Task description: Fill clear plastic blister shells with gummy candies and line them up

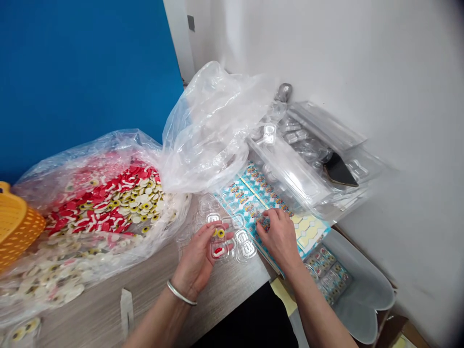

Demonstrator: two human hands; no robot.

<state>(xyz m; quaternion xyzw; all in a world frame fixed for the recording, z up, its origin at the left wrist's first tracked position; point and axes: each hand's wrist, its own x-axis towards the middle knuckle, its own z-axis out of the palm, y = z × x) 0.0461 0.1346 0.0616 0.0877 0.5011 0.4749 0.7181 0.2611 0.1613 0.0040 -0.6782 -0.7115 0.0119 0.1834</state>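
Left forearm (155, 321) nearest, silver bangle (181, 294) at wrist. Left hand (198, 256), fingers grasping clear blister shell (213, 252) with yellow eyes (221, 233) and red-white mouth (218, 252). Right hand (278, 236), fingers bent over sticker sheet (235, 195); grip hidden, cannot tell. Plastic bag (125, 138) left of left fingers.

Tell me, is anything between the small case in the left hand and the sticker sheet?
Yes, other clear cases lie between the small case in the left hand and the sticker sheet. The right hand is over the sheet.
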